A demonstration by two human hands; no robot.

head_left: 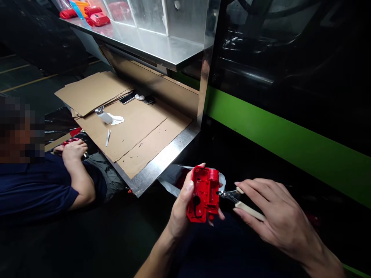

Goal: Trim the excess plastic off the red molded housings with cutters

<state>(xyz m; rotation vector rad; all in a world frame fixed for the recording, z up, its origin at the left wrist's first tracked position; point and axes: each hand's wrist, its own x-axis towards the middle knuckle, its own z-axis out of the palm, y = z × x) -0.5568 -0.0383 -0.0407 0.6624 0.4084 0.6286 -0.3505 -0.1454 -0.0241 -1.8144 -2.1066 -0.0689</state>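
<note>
My left hand [182,208] grips a red moulded plastic part [203,195], holding it upright with thumb and fingers around its edges. My right hand [275,216] holds small cutting pliers [232,195] with cream handles, their jaws touching the part's right edge. Behind the part lies a clear plastic bag [174,175] with more red pieces inside.
A steel workbench [156,166] covered with cardboard sheets stands at the left, bearing a white bottle [104,116], tweezers [108,137] and a phone [127,98]. Red parts [97,17] sit on the upper shelf. A seated co-worker [43,185] holds a red piece. A green machine panel [290,143] runs along the right.
</note>
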